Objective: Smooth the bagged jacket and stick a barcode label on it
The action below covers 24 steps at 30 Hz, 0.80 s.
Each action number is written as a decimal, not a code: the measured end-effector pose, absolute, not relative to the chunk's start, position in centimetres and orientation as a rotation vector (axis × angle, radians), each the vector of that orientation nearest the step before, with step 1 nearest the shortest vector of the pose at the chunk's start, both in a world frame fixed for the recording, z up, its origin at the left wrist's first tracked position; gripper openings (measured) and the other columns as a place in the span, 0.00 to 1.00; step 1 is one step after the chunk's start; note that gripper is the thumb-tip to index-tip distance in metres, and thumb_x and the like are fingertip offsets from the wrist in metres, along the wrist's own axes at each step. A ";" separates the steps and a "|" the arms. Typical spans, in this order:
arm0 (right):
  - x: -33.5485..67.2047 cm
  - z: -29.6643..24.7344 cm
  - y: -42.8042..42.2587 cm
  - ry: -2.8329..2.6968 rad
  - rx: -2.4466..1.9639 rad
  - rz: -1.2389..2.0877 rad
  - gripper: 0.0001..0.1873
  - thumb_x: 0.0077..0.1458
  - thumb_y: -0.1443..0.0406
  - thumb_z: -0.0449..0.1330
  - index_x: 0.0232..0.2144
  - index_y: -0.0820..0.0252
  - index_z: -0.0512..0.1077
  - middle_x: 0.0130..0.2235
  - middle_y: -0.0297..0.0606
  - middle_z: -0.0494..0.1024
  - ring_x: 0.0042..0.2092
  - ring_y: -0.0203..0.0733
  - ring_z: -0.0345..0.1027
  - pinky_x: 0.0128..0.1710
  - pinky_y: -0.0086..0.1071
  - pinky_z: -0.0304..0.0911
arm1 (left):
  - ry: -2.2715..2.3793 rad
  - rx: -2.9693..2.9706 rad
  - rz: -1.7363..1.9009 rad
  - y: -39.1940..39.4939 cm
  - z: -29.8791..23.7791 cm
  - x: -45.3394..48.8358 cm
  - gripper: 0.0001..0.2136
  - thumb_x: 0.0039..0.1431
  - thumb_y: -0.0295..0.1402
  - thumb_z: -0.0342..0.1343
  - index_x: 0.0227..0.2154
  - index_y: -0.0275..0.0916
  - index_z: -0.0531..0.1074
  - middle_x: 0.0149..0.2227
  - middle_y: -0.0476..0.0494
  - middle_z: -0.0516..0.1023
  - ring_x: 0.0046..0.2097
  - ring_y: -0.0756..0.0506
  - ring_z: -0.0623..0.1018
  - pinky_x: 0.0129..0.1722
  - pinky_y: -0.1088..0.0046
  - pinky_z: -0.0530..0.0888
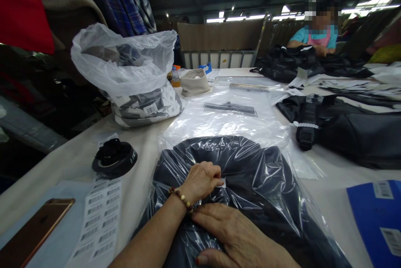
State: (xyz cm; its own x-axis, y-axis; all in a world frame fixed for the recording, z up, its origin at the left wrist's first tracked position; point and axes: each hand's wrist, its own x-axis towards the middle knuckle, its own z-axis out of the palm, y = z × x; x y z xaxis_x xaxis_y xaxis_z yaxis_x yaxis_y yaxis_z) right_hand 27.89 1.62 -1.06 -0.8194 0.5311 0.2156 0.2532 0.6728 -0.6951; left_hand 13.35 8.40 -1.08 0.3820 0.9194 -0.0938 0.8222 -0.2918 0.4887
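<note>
A clear plastic bag lies in front of me with a bulky black soft item inside; its exact kind is hard to tell through the shine. My left hand, wearing a beaded bracelet, rests on the plastic with its fingers curled and pinched at a small white label. Just below it, my right hand lies flat on the bag, fingers extended and thumb apart, close to the left wrist.
More clear bags lie beyond. On the left are a tape roll, barcode stickers, a phone and a filled plastic sack. To the right sit a black strapped bag and blue sheet. A person works opposite.
</note>
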 end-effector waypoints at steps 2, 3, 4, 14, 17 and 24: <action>27.9 -1.0 1.6 -2.476 -0.609 0.984 0.35 0.58 0.42 0.42 0.54 0.60 0.64 0.52 0.43 0.71 0.53 0.41 0.64 0.55 0.32 0.57 | 1.512 2.166 0.306 8.3 -1.2 13.4 0.07 0.53 0.34 0.60 0.23 0.39 0.69 0.27 0.50 0.67 0.34 0.47 0.69 0.34 0.71 0.61; 27.9 -1.0 1.7 -2.476 -0.608 1.003 0.34 0.58 0.43 0.42 0.54 0.60 0.64 0.53 0.42 0.71 0.54 0.41 0.63 0.56 0.32 0.57 | 1.517 2.158 0.323 8.2 -1.2 13.4 0.07 0.52 0.34 0.60 0.23 0.39 0.69 0.27 0.50 0.67 0.34 0.47 0.69 0.35 0.71 0.61; 27.9 -1.0 1.7 -2.479 -0.612 1.019 0.33 0.58 0.43 0.44 0.54 0.59 0.63 0.53 0.41 0.71 0.54 0.41 0.63 0.56 0.33 0.56 | 1.523 2.150 0.344 8.2 -1.3 13.4 0.07 0.52 0.34 0.60 0.24 0.39 0.69 0.28 0.50 0.67 0.34 0.47 0.69 0.35 0.71 0.62; 28.3 -1.6 1.9 -2.494 -0.620 1.103 0.31 0.57 0.47 0.52 0.57 0.56 0.60 0.55 0.41 0.68 0.56 0.44 0.61 0.57 0.36 0.55 | 1.413 2.232 0.557 7.2 -1.8 12.9 0.06 0.55 0.22 0.52 0.29 0.38 0.70 0.33 0.47 0.70 0.39 0.47 0.69 0.41 0.71 0.65; 28.0 -1.1 1.9 -2.488 -0.591 1.135 0.30 0.57 0.48 0.52 0.58 0.54 0.60 0.56 0.39 0.68 0.56 0.43 0.61 0.57 0.35 0.55 | 1.291 2.298 0.548 7.0 -2.7 12.7 0.09 0.56 0.20 0.50 0.29 0.38 0.73 0.33 0.46 0.72 0.39 0.47 0.69 0.42 0.72 0.66; 29.2 -2.3 2.6 -2.381 -0.749 0.577 0.19 0.58 0.56 0.55 0.51 0.51 0.68 0.47 0.37 0.76 0.47 0.42 0.71 0.46 0.31 0.69 | 1.303 2.364 0.484 7.9 -4.1 12.8 0.06 0.57 0.25 0.53 0.32 0.36 0.76 0.34 0.43 0.74 0.38 0.46 0.72 0.42 0.71 0.68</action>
State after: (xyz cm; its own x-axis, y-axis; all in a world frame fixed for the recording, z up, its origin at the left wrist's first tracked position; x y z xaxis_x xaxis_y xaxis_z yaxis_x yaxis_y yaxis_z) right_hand 29.25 2.57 -2.27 -0.6794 0.6225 0.3885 0.3757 0.7499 -0.5445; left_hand 12.76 7.93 -4.07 0.5064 0.8555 0.1077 0.7180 -0.4876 0.4967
